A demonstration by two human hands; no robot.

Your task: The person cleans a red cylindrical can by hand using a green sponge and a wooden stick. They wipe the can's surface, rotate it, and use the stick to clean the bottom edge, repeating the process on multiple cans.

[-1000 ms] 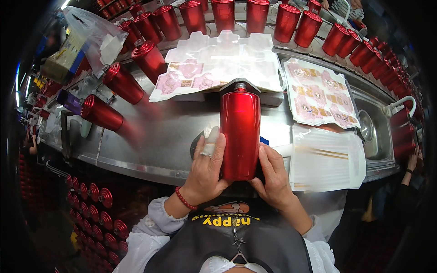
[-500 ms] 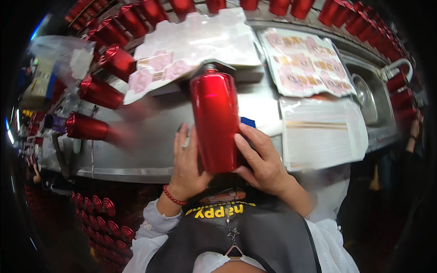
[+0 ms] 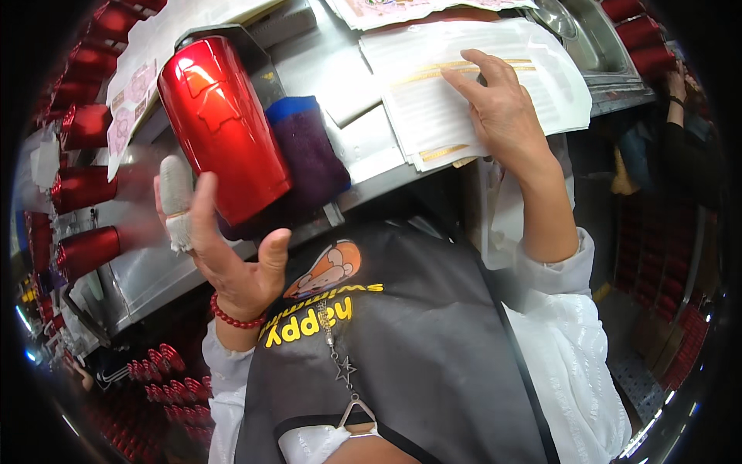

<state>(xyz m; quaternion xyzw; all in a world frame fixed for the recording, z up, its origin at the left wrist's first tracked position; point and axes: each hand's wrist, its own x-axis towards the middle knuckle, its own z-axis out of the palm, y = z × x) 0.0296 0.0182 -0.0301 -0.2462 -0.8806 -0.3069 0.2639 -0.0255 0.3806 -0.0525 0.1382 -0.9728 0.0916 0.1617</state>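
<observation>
shiny red bottle (image 3: pixel 224 124), lying at a slant, bottom near the metal counter's (image 3: pixel 147 282) front edge, flat stack of white sheets (image 3: pixel 433 112), gold stripes, by that edge's right part

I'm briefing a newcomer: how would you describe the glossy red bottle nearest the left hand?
Find the grey metal workbench. At its front edge, next to the person's left hand, is a large, glossy red, tapered bottle. Unlike the red bottles farther left, it has a dark purple cloth with a blue band along its right side.
</observation>
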